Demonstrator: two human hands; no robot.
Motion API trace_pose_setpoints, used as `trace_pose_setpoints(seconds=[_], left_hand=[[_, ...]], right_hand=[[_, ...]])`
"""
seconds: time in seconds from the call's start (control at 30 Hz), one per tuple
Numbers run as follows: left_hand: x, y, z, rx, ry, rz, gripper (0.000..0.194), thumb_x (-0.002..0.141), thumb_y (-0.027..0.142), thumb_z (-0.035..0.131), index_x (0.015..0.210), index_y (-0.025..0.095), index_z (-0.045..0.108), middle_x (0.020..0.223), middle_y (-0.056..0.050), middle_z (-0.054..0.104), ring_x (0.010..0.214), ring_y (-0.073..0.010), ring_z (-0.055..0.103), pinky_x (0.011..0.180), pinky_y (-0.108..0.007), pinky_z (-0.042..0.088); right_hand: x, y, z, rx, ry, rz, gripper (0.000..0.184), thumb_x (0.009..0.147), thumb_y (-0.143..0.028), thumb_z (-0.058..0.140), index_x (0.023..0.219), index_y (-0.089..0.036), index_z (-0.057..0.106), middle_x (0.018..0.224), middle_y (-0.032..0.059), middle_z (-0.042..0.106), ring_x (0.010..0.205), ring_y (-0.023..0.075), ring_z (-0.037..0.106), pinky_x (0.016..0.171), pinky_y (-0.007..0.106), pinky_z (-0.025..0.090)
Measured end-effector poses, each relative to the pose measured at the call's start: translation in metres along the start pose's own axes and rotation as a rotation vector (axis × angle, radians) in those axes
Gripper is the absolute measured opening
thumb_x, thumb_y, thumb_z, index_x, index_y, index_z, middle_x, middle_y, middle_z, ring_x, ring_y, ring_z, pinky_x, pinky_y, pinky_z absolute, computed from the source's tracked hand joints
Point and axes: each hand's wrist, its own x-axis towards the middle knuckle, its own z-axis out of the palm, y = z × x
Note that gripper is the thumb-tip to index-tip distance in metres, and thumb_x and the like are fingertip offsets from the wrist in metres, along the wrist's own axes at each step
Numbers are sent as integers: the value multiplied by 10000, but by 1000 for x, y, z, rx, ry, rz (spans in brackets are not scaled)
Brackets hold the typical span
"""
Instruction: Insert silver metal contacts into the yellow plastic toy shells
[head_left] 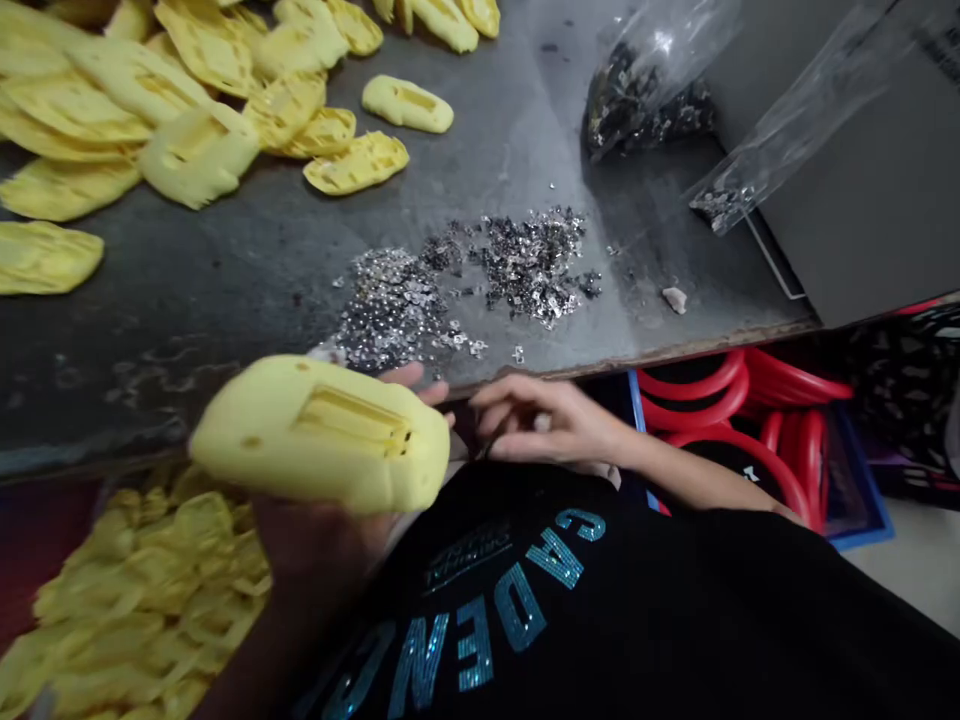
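A yellow plastic shell [322, 435], rounded like a toy car body with a long slot, rests in my left hand [322, 540]. The palm supports it from below and fingertips show past its far edge. Two small dark spots are visible at the slot's right end. Just right of the shell, my right hand [544, 420] is closed with thumb and fingers pinched together; whatever sits in the pinch is too small and blurred to name. Beyond both hands, small silvery metal clips [394, 305] lie in a pile on the grey table [247, 270], beside a darker pile [532, 260] of similar pieces.
Many yellow shells [199, 150] are heaped at the table's far left. More yellow parts [150, 600] fill the space below left. Clear bags [645, 90] of metal pieces stand at the back right. Red rings [712, 400] sit in a blue crate [862, 510] below the table edge.
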Motion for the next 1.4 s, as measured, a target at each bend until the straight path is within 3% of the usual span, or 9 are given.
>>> trace_pose_setpoints(seconds=[0.07, 0.13, 0.2, 0.3, 0.67, 0.83, 0.97, 1.2, 1.4], left_hand=[[-4, 7, 10, 33, 59, -61, 821, 718, 628, 951, 1474, 357, 780, 1512, -45, 792, 1357, -447, 764, 941, -470, 764], [-6, 11, 14, 43, 96, -248, 730, 743, 647, 891, 1378, 291, 842, 1399, -83, 842, 1258, -453, 808, 895, -489, 773], [-4, 11, 12, 28, 114, -368, 697, 727, 660, 888, 1301, 263, 870, 1322, -98, 867, 1209, -450, 830, 870, -482, 776], [3, 2, 0, 7, 71, -407, 701, 727, 644, 907, 1310, 257, 859, 1307, -117, 872, 1214, -462, 833, 841, -495, 775], [3, -1, -6, -41, -56, -666, 657, 921, 665, 720, 1434, 270, 831, 1392, -101, 856, 1204, -385, 845, 943, -379, 728], [8, -3, 1, -29, -116, -697, 860, 957, 618, 719, 1744, 307, 565, 1408, -109, 851, 1179, -382, 855, 879, -375, 731], [9, 0, 7, -8, -67, -731, 805, 937, 672, 728, 1636, 275, 694, 1463, -114, 827, 1101, -384, 871, 809, -358, 734], [14, 3, 21, -51, -79, -694, 655, 882, 627, 814, 1386, 210, 845, 1356, -129, 866, 1007, -358, 880, 820, -355, 736], [19, -12, 4, -136, -212, -667, 666, 875, 627, 815, 1404, 223, 841, 1411, -141, 845, 1071, -388, 877, 845, -391, 743]], right_hand=[[-13, -15, -44, -611, 371, -177, 194, 1047, -455, 777, 1164, -302, 790, 1097, 16, 842, 1040, 210, 778, 978, 392, 589], [-20, -22, -88, -777, 608, -181, 131, 1076, -309, 676, 1078, -278, 803, 1072, 55, 815, 1076, 255, 722, 1050, 472, 515], [-19, -20, -121, -1038, 703, -106, 138, 1049, -266, 684, 1065, -285, 820, 1029, 56, 803, 1048, 272, 699, 1022, 484, 485], [-8, -12, -145, -1240, 645, -6, 135, 1030, -298, 731, 1122, -289, 830, 1100, 76, 819, 1102, 302, 689, 1029, 498, 473], [-13, -30, -135, -1054, 425, 30, 164, 1040, -316, 672, 991, -223, 798, 1013, 54, 846, 947, 236, 768, 880, 371, 505], [-21, -27, -136, -1135, 584, 42, 155, 993, -266, 689, 1078, -230, 813, 970, 45, 840, 937, 250, 770, 923, 394, 493], [-37, -25, -134, -1189, 665, -38, 163, 1025, -280, 654, 1052, -245, 811, 980, 47, 822, 939, 243, 746, 949, 414, 482], [-40, -22, -121, -1171, 507, -24, 187, 1039, -333, 714, 1152, -247, 836, 1032, 49, 764, 940, 238, 690, 941, 413, 499], [-35, -18, -121, -1176, 502, -51, 143, 1032, -319, 720, 1035, -255, 848, 983, 46, 748, 1005, 261, 731, 935, 425, 513]])
